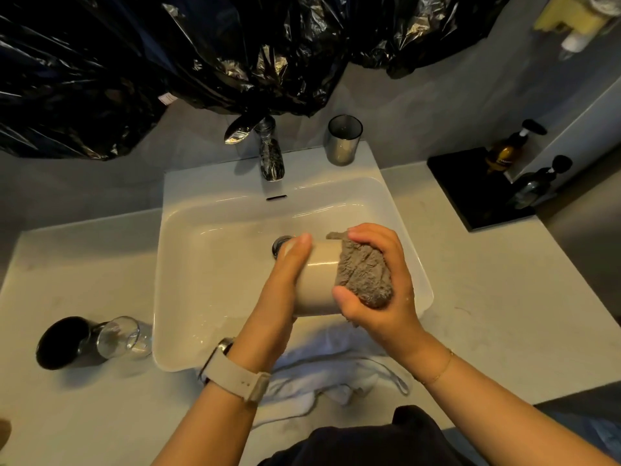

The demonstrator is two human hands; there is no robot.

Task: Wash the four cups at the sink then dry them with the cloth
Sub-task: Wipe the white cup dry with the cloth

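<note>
Over the sink (pixel 386 203), above the drain, the left hand (pixel 285 274) grips a beige cup (pixel 319 274) held on its side, fingers curled round its body; the right hand (pixel 379 280) grips a grey cloth (pixel 363 277) bunched against the cup's open end. Three more cups stand by: a black cup (pixel 60 341) and a clear glass (pixel 121 336) touching each other on the table near the sink's front left corner, a metal cup (pixel 343 139) on the sink's back right corner beside the tap (pixel 270 156). A white towel (pixel 319 371) lies at the sink's front edge.

Risk, as I judge it: a wet cup could slip from the left hand and crack against the basin; an elbow swinging left could knock the glass over.

No brand or writing can be read; the bottles (pixel 504 151) at the table's back right corner are too blurred.
</note>
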